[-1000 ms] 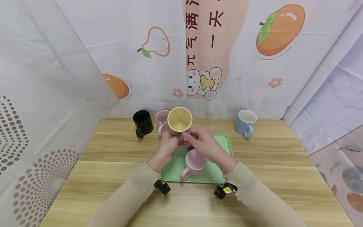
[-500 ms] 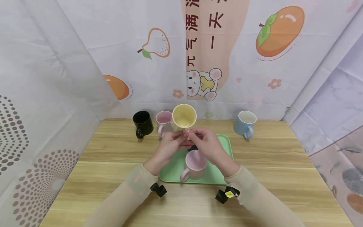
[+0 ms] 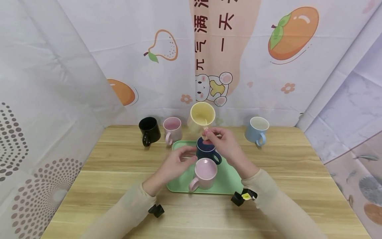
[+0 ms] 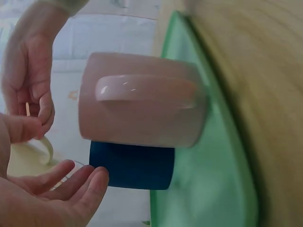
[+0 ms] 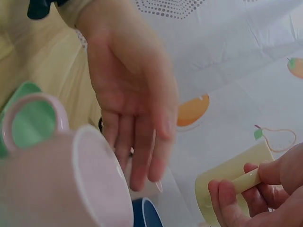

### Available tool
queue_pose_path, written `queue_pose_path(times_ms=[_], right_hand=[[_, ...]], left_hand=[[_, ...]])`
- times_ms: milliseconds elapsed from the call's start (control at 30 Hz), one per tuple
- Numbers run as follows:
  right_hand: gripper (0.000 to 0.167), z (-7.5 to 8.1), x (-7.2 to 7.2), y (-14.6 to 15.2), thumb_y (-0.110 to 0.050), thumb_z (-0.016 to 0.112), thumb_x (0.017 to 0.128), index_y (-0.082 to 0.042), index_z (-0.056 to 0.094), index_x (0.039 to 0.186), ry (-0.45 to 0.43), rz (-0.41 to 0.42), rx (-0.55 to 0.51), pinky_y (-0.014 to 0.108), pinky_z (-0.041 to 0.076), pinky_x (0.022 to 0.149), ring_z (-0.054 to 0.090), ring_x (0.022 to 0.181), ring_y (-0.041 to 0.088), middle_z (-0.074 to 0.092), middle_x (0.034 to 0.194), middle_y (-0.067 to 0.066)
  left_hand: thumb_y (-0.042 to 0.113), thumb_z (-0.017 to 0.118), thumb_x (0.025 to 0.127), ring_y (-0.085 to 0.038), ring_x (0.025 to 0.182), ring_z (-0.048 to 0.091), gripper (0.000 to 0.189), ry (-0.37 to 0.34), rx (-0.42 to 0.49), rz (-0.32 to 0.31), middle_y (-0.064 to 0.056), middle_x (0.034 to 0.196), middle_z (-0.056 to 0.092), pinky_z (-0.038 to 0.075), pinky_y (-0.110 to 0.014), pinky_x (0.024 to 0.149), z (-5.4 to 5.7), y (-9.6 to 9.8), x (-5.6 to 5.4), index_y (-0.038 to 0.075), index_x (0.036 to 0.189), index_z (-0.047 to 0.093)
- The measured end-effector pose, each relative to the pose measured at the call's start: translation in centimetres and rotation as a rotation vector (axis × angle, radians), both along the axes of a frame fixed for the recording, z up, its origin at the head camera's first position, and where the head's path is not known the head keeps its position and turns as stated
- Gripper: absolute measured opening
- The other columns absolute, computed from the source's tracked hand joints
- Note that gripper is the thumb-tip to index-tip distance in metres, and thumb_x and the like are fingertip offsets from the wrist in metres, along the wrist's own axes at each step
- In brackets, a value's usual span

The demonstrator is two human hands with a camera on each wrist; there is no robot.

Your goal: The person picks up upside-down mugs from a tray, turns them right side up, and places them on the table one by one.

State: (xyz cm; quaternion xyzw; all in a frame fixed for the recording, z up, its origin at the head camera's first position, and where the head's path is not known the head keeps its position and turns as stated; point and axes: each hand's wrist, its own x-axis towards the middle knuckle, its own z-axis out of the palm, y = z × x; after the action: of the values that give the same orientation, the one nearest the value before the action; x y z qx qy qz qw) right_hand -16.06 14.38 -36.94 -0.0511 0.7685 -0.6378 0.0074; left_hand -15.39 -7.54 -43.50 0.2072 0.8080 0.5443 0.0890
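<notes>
My right hand (image 3: 228,146) pinches the handle of a pale yellow mug (image 3: 201,117), held up in the air above the back of the green tray (image 3: 229,182). The right wrist view shows fingers and thumb on that handle (image 5: 247,180). Lower and to the left, my left hand (image 3: 173,164) is off the yellow mug, its fingers spread and relaxed beside the dark blue mug (image 3: 203,154); contact with it cannot be made out. In front of the blue mug, a pink mug (image 3: 204,182) stands on the tray, its handle toward the front left.
Along the table's back edge stand a black mug (image 3: 150,132), another pink mug (image 3: 176,133) and a light blue mug (image 3: 253,132). A printed curtain (image 3: 125,49) hangs right behind them. Wooden tabletop (image 3: 286,176) surrounds the tray.
Both hands were at the yellow mug's handle; my left hand has let go and moved down left. The right hand has carried the mug up and right, uncovering the dark blue mug.
</notes>
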Motion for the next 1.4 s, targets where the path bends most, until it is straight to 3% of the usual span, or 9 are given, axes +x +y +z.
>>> queue_pose_path(times_ms=[233,400,600,733,1000,1233,1400], right_hand=[[0.031,0.2,-1.2,2.8,-0.015,0.062,0.113,0.010,0.072,0.129,-0.018,-0.081,0.052,0.043,0.061,0.103,0.081,0.098,0.028,0.072,0.123,0.025],[0.035,-0.1,-2.0,4.8,-0.020,0.061,0.114,0.007,0.071,0.135,-0.071,-0.133,0.079,0.043,0.058,0.109,0.080,0.099,0.021,0.071,0.128,0.022],[0.038,-1.3,-3.1,6.6,-0.017,0.058,0.115,0.011,0.066,0.139,-0.090,-0.178,0.057,0.032,0.061,0.101,0.079,0.094,0.013,0.067,0.134,0.026],[0.038,-2.3,-3.6,7.5,-0.017,0.057,0.115,0.012,0.066,0.138,-0.103,-0.208,0.062,0.022,0.062,0.092,0.077,0.093,0.012,0.066,0.135,0.026],[0.039,-4.8,-4.5,8.8,-0.021,0.058,0.115,0.010,0.069,0.135,-0.113,-0.254,0.152,0.030,0.063,0.096,0.076,0.088,0.009,0.069,0.130,0.026],[0.038,-7.1,-5.0,9.5,-0.023,0.058,0.115,0.008,0.073,0.131,-0.106,-0.280,0.245,0.013,0.057,0.079,0.078,0.102,0.029,0.073,0.125,0.027],[0.038,-8.5,-5.2,10.1,-0.022,0.057,0.115,0.009,0.074,0.130,-0.107,-0.284,0.261,0.011,0.055,0.076,0.079,0.099,0.029,0.074,0.125,0.027]], left_hand=[[0.028,0.078,0.102,-0.027,0.137,0.063,0.061,0.124,-0.189,-0.144,-0.010,0.155,0.062,0.058,-0.048,0.109,-0.6,-0.3,2.1,0.006,0.155,0.058],[0.031,0.084,0.098,-0.026,0.144,0.058,0.074,0.185,-0.262,-0.181,-0.010,0.160,0.057,0.055,-0.048,0.113,-1.0,0.0,3.1,0.006,0.160,0.052],[0.034,0.085,0.098,-0.033,0.149,0.054,0.081,0.213,-0.296,-0.152,-0.016,0.161,0.056,0.048,-0.054,0.120,-1.2,0.6,3.6,0.003,0.163,0.048],[0.036,0.084,0.098,-0.033,0.148,0.055,0.081,0.228,-0.304,-0.129,-0.018,0.160,0.057,0.048,-0.053,0.120,-1.5,0.8,3.6,0.002,0.162,0.048],[0.035,0.085,0.098,-0.027,0.139,0.062,0.079,0.215,-0.272,-0.106,-0.015,0.158,0.059,0.055,-0.048,0.113,-1.7,1.1,3.6,0.003,0.161,0.050],[0.031,0.085,0.098,-0.029,0.142,0.060,0.078,0.197,-0.258,-0.106,-0.016,0.158,0.058,0.053,-0.050,0.116,-1.5,1.2,3.7,0.001,0.161,0.050],[0.029,0.085,0.098,-0.030,0.143,0.059,0.076,0.202,-0.246,-0.109,-0.017,0.158,0.059,0.051,-0.051,0.117,-1.5,1.3,3.8,0.000,0.160,0.050]])
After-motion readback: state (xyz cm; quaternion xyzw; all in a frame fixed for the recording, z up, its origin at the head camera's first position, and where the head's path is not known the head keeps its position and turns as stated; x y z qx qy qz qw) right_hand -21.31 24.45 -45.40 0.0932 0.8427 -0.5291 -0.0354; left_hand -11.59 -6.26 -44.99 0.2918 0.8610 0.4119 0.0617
